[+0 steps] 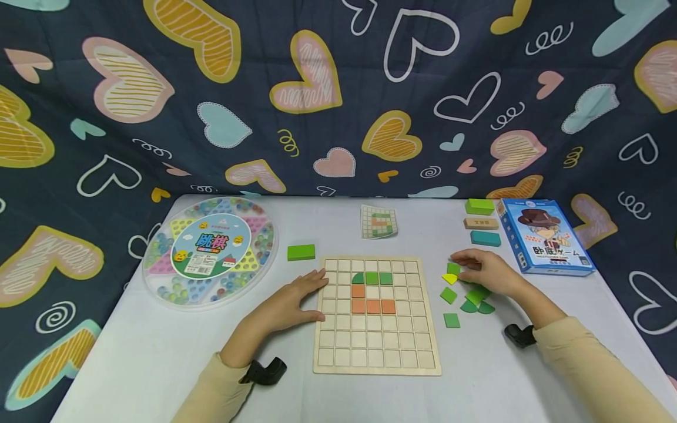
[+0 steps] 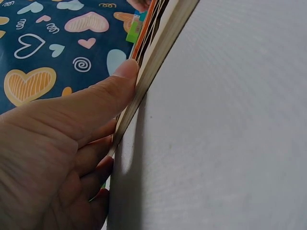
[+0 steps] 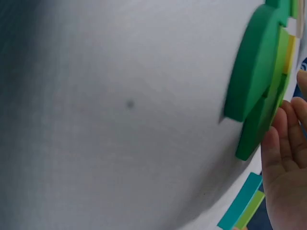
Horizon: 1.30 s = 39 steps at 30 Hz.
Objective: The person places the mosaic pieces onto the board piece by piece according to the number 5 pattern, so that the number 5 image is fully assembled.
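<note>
A wooden grid board (image 1: 376,346) lies in the middle of the white table. It carries a short row of green tiles (image 1: 372,278) and an L of orange tiles (image 1: 372,305). My left hand (image 1: 315,295) lies flat against the board's left edge; in the left wrist view its thumb (image 2: 122,79) presses on the board's rim (image 2: 158,52). Right of the board, my right hand (image 1: 478,270) rests with straight fingers on a heap of loose green tiles (image 1: 476,296) beside a yellow piece (image 1: 450,278). The right wrist view shows green tiles (image 3: 254,72) next to the fingers (image 3: 285,158).
A round marble game box (image 1: 210,251) sits at the left, a green block (image 1: 301,252) beside it. A pattern card (image 1: 378,222) lies behind the board. Green (image 1: 479,206), wooden (image 1: 481,223) and teal (image 1: 485,238) blocks and a blue card box (image 1: 545,236) stand at the back right.
</note>
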### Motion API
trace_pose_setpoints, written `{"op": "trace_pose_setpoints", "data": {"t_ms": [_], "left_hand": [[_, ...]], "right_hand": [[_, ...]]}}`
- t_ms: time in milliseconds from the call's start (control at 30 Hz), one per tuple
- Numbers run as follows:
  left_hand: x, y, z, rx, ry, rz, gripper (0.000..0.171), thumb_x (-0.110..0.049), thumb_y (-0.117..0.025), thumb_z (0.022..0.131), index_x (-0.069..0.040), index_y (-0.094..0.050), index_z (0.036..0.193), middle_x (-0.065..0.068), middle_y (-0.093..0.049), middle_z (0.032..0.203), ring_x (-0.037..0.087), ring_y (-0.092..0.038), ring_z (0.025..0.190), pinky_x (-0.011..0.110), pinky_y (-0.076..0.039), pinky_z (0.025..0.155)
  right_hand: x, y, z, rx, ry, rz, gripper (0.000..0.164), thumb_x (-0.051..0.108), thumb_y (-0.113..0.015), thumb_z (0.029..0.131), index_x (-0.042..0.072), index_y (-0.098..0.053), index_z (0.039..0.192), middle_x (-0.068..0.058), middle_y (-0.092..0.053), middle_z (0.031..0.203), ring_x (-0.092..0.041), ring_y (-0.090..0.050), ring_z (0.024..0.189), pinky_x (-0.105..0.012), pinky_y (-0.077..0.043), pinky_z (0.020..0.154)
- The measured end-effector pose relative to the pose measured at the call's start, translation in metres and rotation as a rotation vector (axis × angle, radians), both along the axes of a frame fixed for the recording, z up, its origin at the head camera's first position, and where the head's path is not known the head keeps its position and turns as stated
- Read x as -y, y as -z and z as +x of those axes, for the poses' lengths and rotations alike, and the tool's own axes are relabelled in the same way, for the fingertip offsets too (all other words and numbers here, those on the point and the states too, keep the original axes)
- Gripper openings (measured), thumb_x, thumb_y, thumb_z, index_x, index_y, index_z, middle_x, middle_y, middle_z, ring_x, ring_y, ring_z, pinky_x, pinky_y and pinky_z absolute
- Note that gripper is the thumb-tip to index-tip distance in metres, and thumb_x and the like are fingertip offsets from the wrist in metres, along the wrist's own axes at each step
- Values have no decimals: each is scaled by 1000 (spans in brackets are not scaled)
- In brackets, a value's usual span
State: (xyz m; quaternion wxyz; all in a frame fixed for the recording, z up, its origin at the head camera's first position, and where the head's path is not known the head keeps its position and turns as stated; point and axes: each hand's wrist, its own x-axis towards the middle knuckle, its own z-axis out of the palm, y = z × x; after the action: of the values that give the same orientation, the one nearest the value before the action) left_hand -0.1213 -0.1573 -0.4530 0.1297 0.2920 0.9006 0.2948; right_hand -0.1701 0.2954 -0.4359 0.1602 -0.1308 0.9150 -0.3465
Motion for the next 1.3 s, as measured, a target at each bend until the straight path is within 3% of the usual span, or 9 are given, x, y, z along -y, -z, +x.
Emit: {"op": "trace_pose_setpoints", "data": {"t_ms": [300,800,1067,1300], "left_hand": [[0,0,0,9,-9,-8,78,-38,-73,80,-4,-42,142,10,-29,155,26,-25,144,45,-21,118],[-1,0,0,-3,-1,7,77,-37,-74,79,-3,-43,142,10,-30,154,26,-25,143,46,-21,118],[-1,0,0,9,-9,-7,78,-38,-74,80,-4,-42,142,9,-29,155,26,-24,144,46,-21,118],[-1,-2,1,17,-24,-11,77,-38,-74,80,-5,-43,142,8,-29,155,25,-24,144,45,-21,118]], "right_hand": [[-1,10,-6,-36,0,56,37,8,-63,88,3,-59,125,-17,-57,123,-30,-55,109,-52,-46,97],[4,8,-7,-78,24,135,30,10,-62,89,4,-62,118,-14,-60,115,-26,-55,100,-48,-49,91],[33,-5,-2,-102,19,33,31,12,-63,89,7,-61,120,-13,-59,122,-30,-56,110,-51,-49,96],[66,-6,5,-164,-75,-50,30,12,-69,87,9,-65,116,-7,-63,114,-25,-60,106,-46,-52,92]]}}
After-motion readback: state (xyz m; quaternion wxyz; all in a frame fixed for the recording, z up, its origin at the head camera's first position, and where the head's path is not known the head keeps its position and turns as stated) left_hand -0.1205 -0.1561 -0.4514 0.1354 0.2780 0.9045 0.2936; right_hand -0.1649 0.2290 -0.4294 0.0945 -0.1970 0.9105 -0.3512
